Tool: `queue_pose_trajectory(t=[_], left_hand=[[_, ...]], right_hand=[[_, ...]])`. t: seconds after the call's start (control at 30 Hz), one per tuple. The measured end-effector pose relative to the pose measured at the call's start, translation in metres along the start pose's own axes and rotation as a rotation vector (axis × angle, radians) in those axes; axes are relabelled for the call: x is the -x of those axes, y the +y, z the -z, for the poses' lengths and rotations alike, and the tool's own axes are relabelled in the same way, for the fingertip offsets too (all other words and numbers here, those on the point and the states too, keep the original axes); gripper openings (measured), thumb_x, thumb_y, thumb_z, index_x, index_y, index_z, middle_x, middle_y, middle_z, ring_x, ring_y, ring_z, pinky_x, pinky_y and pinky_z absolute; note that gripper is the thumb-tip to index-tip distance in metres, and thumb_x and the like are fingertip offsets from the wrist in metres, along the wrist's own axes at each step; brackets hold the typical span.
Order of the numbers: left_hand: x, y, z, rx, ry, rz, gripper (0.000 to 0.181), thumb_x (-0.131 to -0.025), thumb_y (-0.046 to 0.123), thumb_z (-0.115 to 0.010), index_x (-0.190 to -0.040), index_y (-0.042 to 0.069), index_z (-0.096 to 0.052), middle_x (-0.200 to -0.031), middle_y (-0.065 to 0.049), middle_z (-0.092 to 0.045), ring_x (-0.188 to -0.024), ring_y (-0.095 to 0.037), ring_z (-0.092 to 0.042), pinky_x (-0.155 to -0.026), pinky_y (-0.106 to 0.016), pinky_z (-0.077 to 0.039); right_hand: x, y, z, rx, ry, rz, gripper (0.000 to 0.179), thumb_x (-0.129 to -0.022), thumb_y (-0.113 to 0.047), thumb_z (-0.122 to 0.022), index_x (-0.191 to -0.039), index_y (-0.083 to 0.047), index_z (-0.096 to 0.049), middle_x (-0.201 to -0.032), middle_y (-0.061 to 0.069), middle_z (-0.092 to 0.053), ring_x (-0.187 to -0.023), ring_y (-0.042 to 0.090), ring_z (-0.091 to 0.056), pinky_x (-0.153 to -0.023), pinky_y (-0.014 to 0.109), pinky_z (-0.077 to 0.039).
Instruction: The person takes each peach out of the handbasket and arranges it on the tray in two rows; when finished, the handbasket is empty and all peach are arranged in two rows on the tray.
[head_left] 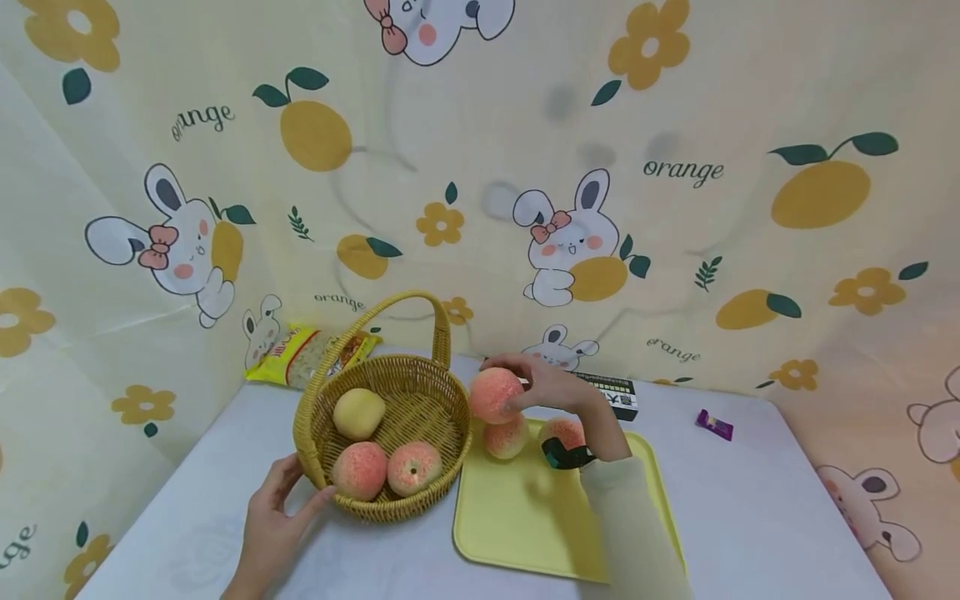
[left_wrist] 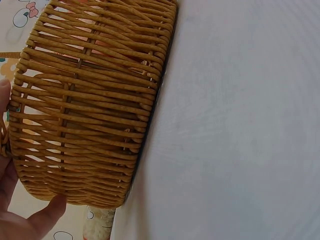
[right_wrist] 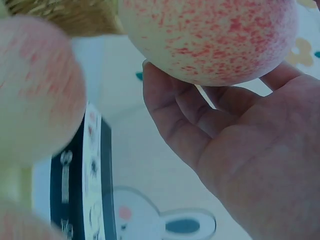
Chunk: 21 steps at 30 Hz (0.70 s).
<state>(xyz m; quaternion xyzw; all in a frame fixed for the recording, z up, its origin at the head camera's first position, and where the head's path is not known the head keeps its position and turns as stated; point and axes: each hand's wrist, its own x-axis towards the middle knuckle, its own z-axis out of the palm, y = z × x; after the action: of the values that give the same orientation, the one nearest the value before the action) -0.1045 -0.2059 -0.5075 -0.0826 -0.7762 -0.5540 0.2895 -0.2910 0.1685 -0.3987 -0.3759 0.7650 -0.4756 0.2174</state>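
My right hand (head_left: pixel 551 385) grips a pink-and-cream peach (head_left: pixel 496 395) in the air, just right of the wicker basket's rim. The right wrist view shows the fingers curled around that peach (right_wrist: pixel 215 40). With my left hand (head_left: pixel 276 508) I hold the near left side of the wicker basket (head_left: pixel 453 467); in the left wrist view the thumb (left_wrist: pixel 50 212) lies against its woven wall (left_wrist: pixel 95 110). Inside the basket lie a yellow fruit (head_left: pixel 359 414) and two pink peaches, one left (head_left: pixel 360 471) and one right (head_left: pixel 414 468).
On the yellow tray (head_left: pixel 517 533) sit a peach (head_left: pixel 506 438) below the lifted one and another peach (head_left: pixel 561 433) partly hidden by my right wrist. Behind are a yellow food packet (head_left: pixel 300 357) and a black box (head_left: pixel 618 396). A small purple packet (head_left: pixel 714 425) lies at right.
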Motion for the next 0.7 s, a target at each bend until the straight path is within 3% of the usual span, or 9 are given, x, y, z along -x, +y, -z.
queue_pose_trajectory(t=[0.27,0.5,0.7], left_hand=[[-0.001,-0.003,0.002,0.010,-0.032,-0.005,0.054,-0.075,-0.019,-0.077,-0.124,-0.009,-0.056,-0.119,0.009,-0.061,-0.113,-0.007,-0.059,-0.103,-0.013,-0.045],[0.001,0.000,-0.001,0.002,0.001,0.010,0.058,-0.073,-0.020,-0.078,-0.126,-0.005,-0.058,-0.118,-0.006,-0.063,-0.111,-0.004,-0.058,-0.101,-0.010,-0.044],[-0.001,-0.003,0.001,0.002,-0.014,0.006,0.058,-0.074,-0.020,-0.077,-0.126,-0.007,-0.057,-0.118,0.003,-0.063,-0.112,-0.008,-0.060,-0.103,-0.012,-0.045]], right_hand=[[0.041,0.014,0.012,-0.039,0.074,-0.034,0.057,-0.084,-0.014,-0.076,-0.136,-0.009,-0.054,-0.128,0.011,-0.055,-0.108,0.029,-0.058,-0.090,0.037,-0.058],[0.073,0.024,0.023,-0.095,0.121,-0.041,0.061,-0.086,-0.013,-0.075,-0.140,-0.003,-0.049,-0.129,0.017,-0.054,-0.108,0.031,-0.059,-0.092,0.038,-0.058],[0.100,0.032,0.030,-0.097,0.198,-0.048,0.064,-0.087,-0.011,-0.073,-0.143,-0.001,-0.044,-0.127,0.015,-0.058,-0.108,0.027,-0.061,-0.092,0.036,-0.059]])
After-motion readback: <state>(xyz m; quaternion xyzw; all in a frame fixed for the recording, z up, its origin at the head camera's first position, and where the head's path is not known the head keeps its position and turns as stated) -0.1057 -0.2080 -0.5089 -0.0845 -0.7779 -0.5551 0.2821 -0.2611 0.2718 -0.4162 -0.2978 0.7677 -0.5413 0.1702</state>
